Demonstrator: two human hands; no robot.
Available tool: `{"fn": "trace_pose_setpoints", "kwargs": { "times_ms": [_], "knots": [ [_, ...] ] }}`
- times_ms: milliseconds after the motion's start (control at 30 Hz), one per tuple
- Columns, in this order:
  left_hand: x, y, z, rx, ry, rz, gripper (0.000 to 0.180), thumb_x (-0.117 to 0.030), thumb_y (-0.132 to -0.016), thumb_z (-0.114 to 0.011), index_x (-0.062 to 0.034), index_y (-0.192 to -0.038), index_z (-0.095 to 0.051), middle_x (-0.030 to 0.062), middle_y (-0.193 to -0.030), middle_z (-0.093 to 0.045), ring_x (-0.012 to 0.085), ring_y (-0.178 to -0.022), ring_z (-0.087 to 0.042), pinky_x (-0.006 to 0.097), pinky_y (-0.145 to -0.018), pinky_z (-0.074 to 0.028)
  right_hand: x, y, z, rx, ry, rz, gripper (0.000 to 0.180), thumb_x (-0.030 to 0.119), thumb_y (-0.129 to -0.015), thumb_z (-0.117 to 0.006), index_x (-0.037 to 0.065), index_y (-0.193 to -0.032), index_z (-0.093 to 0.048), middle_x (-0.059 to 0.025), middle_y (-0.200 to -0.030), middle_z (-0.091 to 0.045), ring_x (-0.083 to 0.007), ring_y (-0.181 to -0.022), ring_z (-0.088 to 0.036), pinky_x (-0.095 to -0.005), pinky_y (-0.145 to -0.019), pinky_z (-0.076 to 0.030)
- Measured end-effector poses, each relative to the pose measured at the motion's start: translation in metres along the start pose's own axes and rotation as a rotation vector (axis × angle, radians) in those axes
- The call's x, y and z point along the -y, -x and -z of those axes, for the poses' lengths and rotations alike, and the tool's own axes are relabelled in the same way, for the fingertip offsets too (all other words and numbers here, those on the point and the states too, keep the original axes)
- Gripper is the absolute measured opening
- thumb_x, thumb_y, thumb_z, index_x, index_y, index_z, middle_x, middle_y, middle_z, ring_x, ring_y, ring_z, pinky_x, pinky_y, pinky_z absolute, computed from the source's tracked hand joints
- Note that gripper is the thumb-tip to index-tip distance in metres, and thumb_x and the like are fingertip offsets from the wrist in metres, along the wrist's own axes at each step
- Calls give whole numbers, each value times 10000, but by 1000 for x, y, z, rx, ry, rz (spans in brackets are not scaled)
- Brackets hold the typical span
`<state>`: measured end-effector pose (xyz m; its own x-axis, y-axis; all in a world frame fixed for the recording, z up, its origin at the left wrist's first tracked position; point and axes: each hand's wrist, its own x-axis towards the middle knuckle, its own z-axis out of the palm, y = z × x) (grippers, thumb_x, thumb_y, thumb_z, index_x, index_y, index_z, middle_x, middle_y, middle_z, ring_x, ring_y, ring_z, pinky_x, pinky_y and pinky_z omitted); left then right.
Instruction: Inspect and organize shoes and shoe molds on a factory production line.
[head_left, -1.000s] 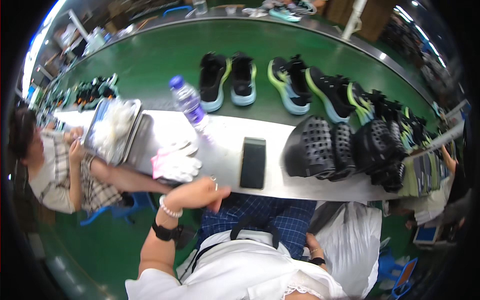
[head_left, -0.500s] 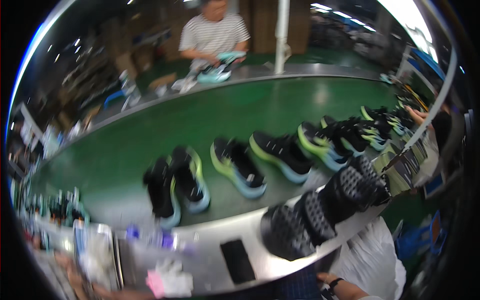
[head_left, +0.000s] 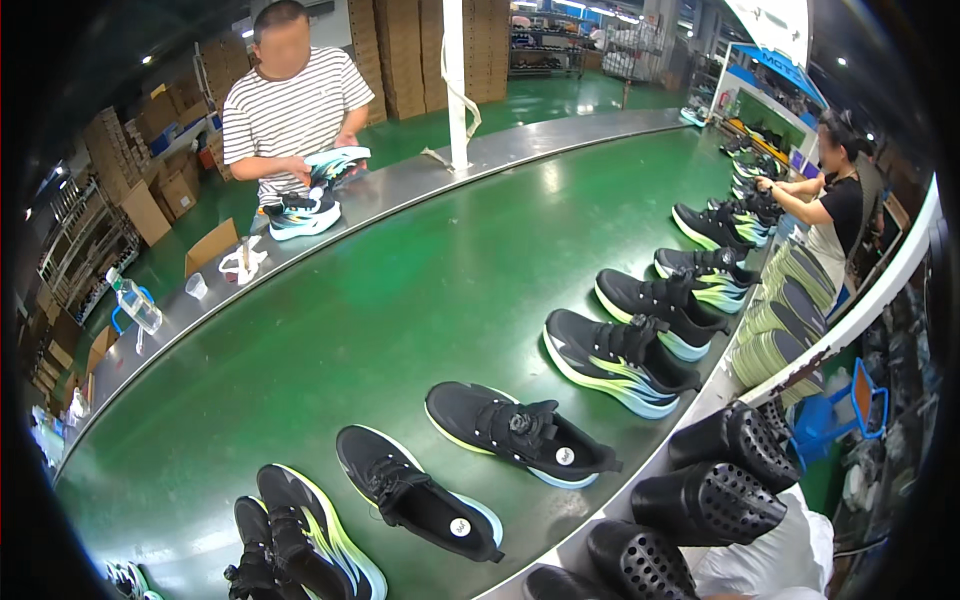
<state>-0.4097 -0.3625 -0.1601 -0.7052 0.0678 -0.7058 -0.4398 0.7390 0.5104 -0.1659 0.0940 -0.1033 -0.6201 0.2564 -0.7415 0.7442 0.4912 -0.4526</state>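
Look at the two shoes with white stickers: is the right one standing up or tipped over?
Standing up: the shoe rests on its sole on the green table, opening facing up, sticker showing inside.

Black shoes [head_left: 490, 415] (green-to-blue soles) stand upright in a row.

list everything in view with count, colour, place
work surface: one, green, centre
sneakers: many, black, bottom and right
perforated pieces: at least four, black, lower right
insole-like pieces: many, grey-green, right
co-workers: two, striped and black tops, upper left and right
teal-soled shoes: two, partly teal, upper left
bottle: one, clear, left
cup: one, clear, left
post: one, white, top
cartons: several, brown, upper left
seat: one, blue, right
bag: one, white, lower right
own hands: none in view
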Motion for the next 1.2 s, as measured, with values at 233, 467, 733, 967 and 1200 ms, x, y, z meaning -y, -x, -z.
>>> {"fn": "trace_pose_setpoints", "kwargs": {
  "times_ms": [233, 467, 733, 967, 1200],
  "knots": [
    [19, 28, -29, 12, -56, -61, 422, -309, -993, -372, -37, -1203, -617, 217, -1184, -631, 335, -1060, -629, 410, -919, -489, -34, 3, -21, -41, -13, 147, 436, 361, -926, -475, 17, -1113, -667, -198, -1133, -671, -336, -1002, -637, -426, -886, -476],
    [124, 112, -69, 78, -154, -68, 431, -321, -996, -371, -32, -1198, -619, 218, -1164, -642, 337, -1044, -638, 409, -912, -494, -71, 15, -35, -207, 69, 382, 421, 372, -925, -486, 29, -1075, -679, -220, -1066, -672, -369, -974, -644, -435, -854, -490],
    [290, 263, -64, 350, -210, -38, 442, -336, -1000, -371, -27, -1192, -621, 219, -1141, -653, 340, -1027, -648, 409, -903, -500, -42, 152, 5, -339, -514, 319, 315, 292, -962, -522, 8, -1006, -650, -90, -803, -701, -154, -686, -661, -271, -625, -525],
    [118, 393, -15, 352, 190, -400, 306, -202, -1007, -468, -1, -1147, -654, 89, -1007, -705, 164, -911, -662, 298, -806, -522, 31, 244, 30, -487, -531, 567, 263, 241, -953, -564, -11, -985, -633, -66, -728, -678, -121, -669, -643, -253, -605, -486],
    [-60, 347, 29, -198, 33, -932, 443, -214, -945, -564, -101, -1369, -500, 168, -1232, -623, 240, -992, -642, 322, -861, -490, 160, 268, 16, -933, 56, 839, 426, 416, -890, -628, -3, -956, -595, -177, -753, -668, -343, -734, -669, -401, -663, -520]
  ]
}}
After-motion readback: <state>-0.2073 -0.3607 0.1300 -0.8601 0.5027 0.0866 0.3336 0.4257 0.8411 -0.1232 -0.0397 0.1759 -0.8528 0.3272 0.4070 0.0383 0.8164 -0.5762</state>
